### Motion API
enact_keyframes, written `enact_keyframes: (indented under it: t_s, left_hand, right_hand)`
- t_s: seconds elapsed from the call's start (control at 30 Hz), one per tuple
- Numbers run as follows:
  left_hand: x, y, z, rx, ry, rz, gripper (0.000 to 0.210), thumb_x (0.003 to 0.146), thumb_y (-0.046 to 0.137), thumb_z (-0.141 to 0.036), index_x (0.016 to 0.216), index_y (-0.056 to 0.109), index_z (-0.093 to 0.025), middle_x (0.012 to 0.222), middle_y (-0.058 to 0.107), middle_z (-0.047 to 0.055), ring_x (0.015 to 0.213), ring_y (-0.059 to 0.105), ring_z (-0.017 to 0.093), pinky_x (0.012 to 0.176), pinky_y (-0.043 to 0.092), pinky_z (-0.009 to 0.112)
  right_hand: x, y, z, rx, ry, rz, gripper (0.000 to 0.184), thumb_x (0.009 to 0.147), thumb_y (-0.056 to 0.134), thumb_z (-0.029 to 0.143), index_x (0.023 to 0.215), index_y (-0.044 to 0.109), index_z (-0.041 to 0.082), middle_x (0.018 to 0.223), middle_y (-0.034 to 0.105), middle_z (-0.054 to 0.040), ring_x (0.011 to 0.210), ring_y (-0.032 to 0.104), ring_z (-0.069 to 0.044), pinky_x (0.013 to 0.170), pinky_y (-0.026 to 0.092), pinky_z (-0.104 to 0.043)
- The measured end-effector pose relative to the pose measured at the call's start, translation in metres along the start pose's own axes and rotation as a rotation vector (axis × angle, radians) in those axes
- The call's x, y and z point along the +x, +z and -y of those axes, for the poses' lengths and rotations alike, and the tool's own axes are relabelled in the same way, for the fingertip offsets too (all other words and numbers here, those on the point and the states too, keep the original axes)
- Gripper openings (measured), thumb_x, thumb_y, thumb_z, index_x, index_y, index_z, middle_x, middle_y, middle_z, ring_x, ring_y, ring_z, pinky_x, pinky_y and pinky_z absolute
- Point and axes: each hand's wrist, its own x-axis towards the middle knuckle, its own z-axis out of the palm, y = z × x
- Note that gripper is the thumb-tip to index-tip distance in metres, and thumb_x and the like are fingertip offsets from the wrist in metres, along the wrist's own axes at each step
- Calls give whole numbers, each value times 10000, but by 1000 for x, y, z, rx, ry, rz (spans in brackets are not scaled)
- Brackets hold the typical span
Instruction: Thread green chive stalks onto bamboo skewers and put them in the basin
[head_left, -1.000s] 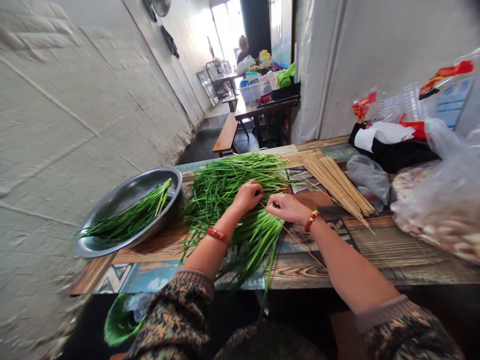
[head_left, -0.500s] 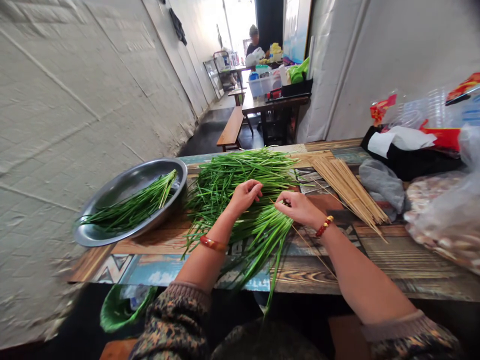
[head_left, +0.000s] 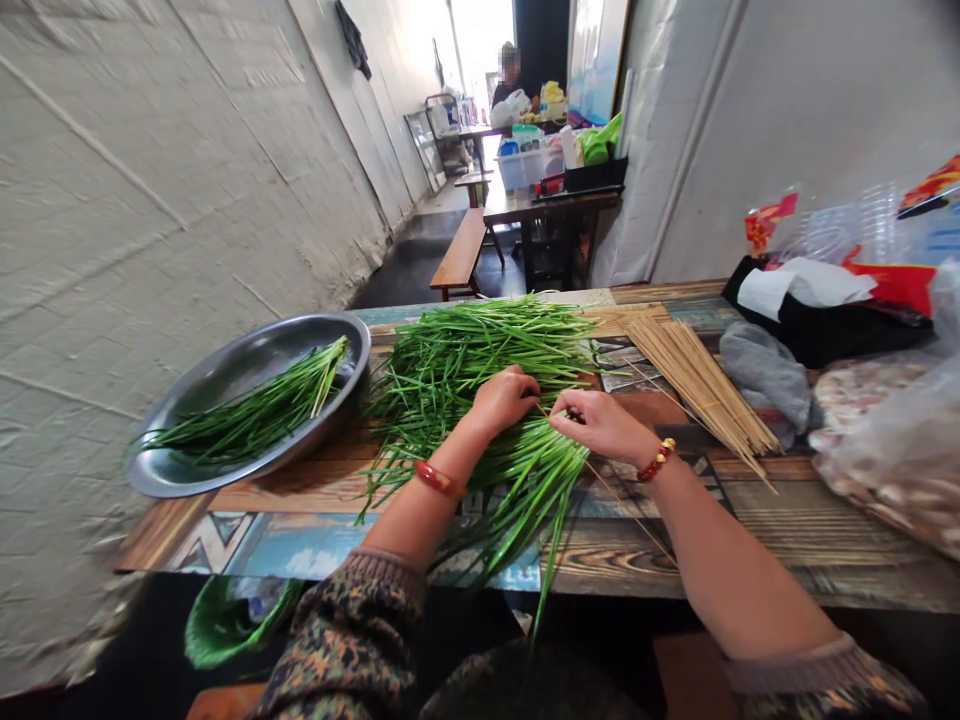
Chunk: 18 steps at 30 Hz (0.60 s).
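Observation:
My right hand [head_left: 602,422] is closed in a pinch around the pale ends of a fanned row of garlic chives [head_left: 529,475]. A thin bamboo skewer [head_left: 631,509] runs under this hand, its lower end slanting towards the table's front edge. Just left of it, my left hand [head_left: 504,400] has its fingers curled by the skewer's other end; what they pinch is hidden. Behind and beneath my hands lies a large heap of loose garlic chives [head_left: 472,345]. Leaves of the fanned row hang over the front edge.
Left on the table, a metal basin [head_left: 247,350] holds more chives. To the right lie a pile of bamboo skewers [head_left: 694,385], a grey plastic bag [head_left: 765,375] and a clear bag of pale food pieces [head_left: 877,430]. A person [head_left: 508,85] is at a far table.
My left hand has shifted right, close to the skewer's end and my right hand, and its fingers have curled in. My right hand keeps its pinch in nearly the same place.

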Motion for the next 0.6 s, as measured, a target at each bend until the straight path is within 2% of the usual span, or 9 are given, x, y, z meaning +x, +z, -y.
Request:
enact_keyframes:
  t_s: [0.13,0.27,0.47,0.6]
  left_hand:
    - [-6,-4,-3,-16,-22,-66,84,755,617,-172,743,696,-198,800,605,25,700,564,145,615,420,252]
    - [-11,-10,0,-52,36,-177,61,754,613,-146,733,662,-177,819,630,33,779,570,162,731,439,280]
    - [-24,-14,4,-125,-34,-243,81,793,588,-174,850,646,-184,798,672,17,768,584,166,729,433,288]
    - [-33,-15,8,-66,-58,-322,182,791,595,-159,949,671,-210,886,678,30,868,584,191,796,428,319]
  right_hand:
    - [0,0,1,-2,0,1,128,814,538,207,763,648,165,737,656,-18,668,554,-130,630,392,-246]
    - [0,0,0,-1,12,7,126,815,537,210,759,640,165,734,653,-14,652,551,-126,617,385,-242]
    - [0,2,1,1,25,-2,126,818,532,212,769,639,166,746,661,-11,665,564,-127,623,388,-239]
    - [0,4,2,-7,44,-42,138,824,527,219,759,637,168,739,664,-16,666,567,-132,619,391,-239]
